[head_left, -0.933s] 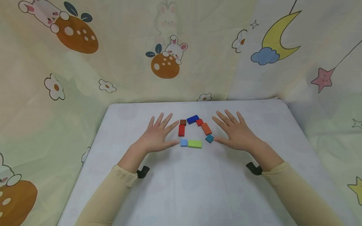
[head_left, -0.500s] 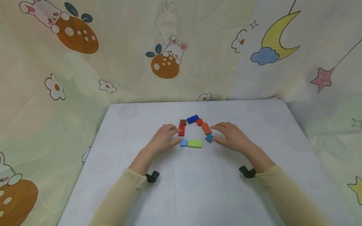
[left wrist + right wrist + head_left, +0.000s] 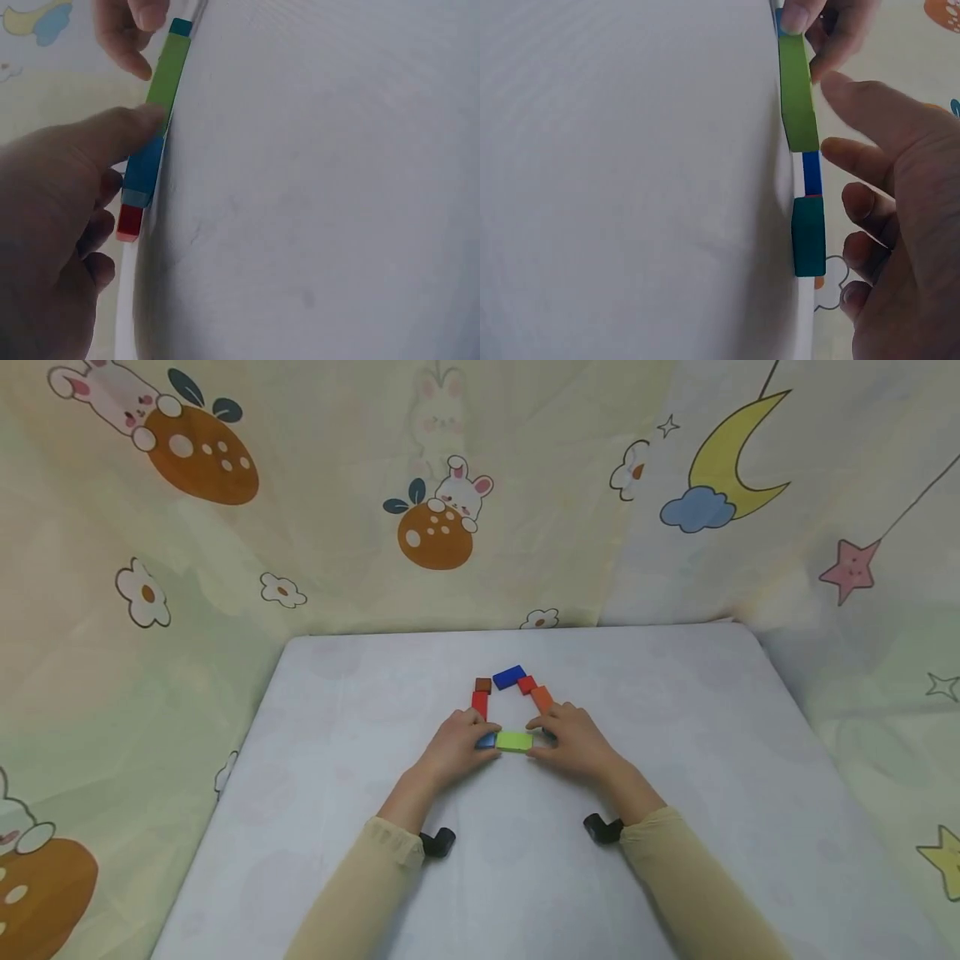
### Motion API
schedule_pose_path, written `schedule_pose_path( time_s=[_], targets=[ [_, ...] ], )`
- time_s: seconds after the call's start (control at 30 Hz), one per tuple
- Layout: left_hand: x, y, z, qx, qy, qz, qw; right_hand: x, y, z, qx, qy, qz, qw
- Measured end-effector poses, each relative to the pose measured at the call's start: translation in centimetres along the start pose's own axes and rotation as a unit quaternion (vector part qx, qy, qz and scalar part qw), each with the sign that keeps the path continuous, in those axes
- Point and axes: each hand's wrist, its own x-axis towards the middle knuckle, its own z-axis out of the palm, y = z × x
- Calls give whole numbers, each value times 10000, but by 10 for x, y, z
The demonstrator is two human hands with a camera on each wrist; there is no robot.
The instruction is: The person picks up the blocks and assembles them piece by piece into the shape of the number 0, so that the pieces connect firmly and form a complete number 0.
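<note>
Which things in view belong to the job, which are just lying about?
Probably the job:
light blue block (at left hand)
green block
teal block (at right hand)

Probably just lying about:
orange block
small red block
dark blue block
brown block
long red block
</note>
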Motion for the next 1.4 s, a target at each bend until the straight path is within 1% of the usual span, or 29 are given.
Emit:
schedule_pose_path(
  time_s=[0.23,0.43,0.6,0.77,0.83,0.9,1.0,1.13,1.27,1.33,1.4],
  targets=[
    [1,-2,0,120,101,14,9999,6,-2,5,-251,-17,-98,9996],
    [3,-3,1,203,97,98,9997,8,-2,6,-295,-55,-68,9995],
    [2,-3,2,80,164,148,9997,7,-2,8,-256,-77,-69,9996],
    [-4,-1,2,-39,245,170,9995,1,-4,6,-178,-14,-146,9997],
    [-9,1,1,-30,275,223,9994,-4,-7,4,-68,-57,-188,9998],
    [-15,3,-1,-44,282,293,9992,-9,-11,0,136,-184,-212,9995],
    [-25,7,-4,-155,217,446,9987,-17,-18,-4,475,-464,-151,9977],
    [-35,10,-4,-295,-49,537,9981,-29,-23,-4,871,-717,16,9936],
    [-41,10,0,-392,-333,499,9974,-35,-24,0,1078,-732,-44,9915],
    [-42,9,3,-450,-400,486,9970,-36,-23,3,1101,-722,-93,9913],
    [-44,9,5,-519,-404,499,9966,-36,-22,5,1073,-726,-105,9915]
  ],
)
